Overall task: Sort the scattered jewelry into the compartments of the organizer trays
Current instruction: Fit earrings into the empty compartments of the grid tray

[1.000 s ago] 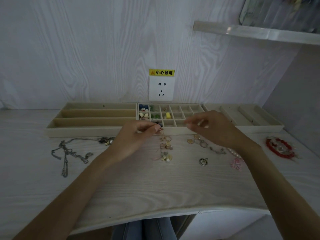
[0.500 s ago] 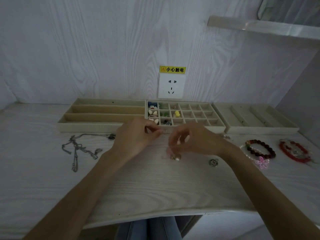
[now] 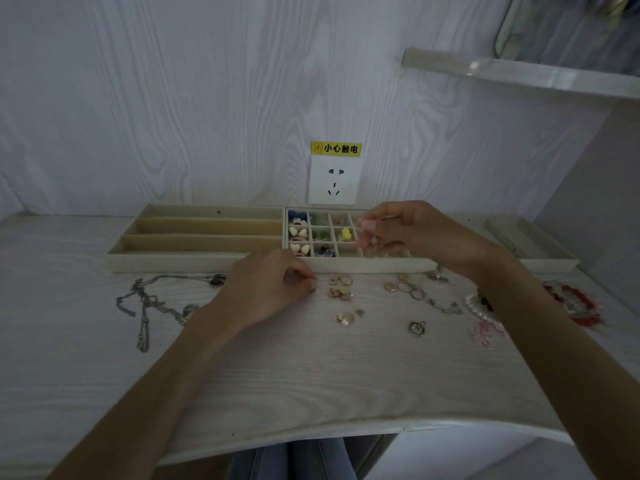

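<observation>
Dangling pink-and-pearl earring [image 3: 367,233] from right hand [image 3: 415,233] over grid tray [image 3: 346,263].

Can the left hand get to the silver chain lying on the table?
Probably yes. The silver chain lies in the open on the table, just left of the left hand, with nothing between them. That hand's fingers are curled at the table; whether they already hold something tiny is unclear.

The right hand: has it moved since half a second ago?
Yes. The right hand went from the table in front of the grid tray up and back, and now hovers over its compartments, pinching a small pink piece.
</observation>
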### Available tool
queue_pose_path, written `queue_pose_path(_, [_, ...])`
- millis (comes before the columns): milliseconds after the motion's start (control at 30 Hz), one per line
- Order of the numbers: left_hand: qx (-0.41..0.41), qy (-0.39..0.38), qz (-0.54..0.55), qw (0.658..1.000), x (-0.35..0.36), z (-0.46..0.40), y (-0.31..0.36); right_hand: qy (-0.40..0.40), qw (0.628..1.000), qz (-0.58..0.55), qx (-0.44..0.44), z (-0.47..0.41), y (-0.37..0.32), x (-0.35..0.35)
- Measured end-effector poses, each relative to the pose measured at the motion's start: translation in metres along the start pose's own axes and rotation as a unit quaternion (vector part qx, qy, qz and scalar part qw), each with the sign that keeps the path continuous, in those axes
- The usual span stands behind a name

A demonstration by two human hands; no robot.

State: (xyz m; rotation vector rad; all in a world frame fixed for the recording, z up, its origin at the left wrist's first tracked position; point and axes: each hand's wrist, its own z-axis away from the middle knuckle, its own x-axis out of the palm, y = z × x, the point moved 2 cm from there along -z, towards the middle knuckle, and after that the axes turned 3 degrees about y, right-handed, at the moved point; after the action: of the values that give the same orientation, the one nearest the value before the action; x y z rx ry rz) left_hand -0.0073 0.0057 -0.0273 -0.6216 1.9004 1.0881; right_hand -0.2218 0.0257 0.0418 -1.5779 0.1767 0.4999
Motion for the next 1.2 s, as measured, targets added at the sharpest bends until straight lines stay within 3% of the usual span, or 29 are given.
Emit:
queue_pose_path(133, [-0.012,0.048,0.205,0.978,-0.015,-0.010,0.011,-0.008,1.000,0.012,0.017,0.001,-0.004,-0.004])
queue_pose_path(200, [0.009,0.058,0.243,0.968,-0.028,-0.019,0.024,-0.005,1.000,-0.008,0.026,-0.002,-0.007,-0.002])
queue_pose_path(433, [0.023,-0.013,0.171,0.985,-0.049,-0.055,0.044,0.028,0.993,-0.098,0.061,-0.022,-0.015,-0.002])
queue_pose_path(567, [0.020,-0.044,0.223,0.974,-0.048,-0.065,0.048,0.026,0.995,-0.078,0.064,-0.027,-0.013,-0.007])
queue_pose_path(733, [0.018,-0.040,0.252,0.967,-0.042,-0.069,0.043,-0.049,0.994,-0.050,0.079,-0.022,-0.012,-0.018])
queue_pose_path(833, [0.008,-0.040,0.256,0.966,-0.040,-0.070,0.039,-0.024,0.997,-0.016,0.066,-0.024,-0.008,-0.024])
queue_pose_path(1000, [-0.008,-0.058,0.180,0.982,-0.037,-0.076,0.033,0.063,0.997,0.033,0.043,-0.035,0.003,-0.028])
queue_pose_path(1200, [0.011,-0.036,0.105,0.994,-0.039,-0.088,0.034,-0.001,0.997,0.031,0.069,-0.045,0.014,-0.016])
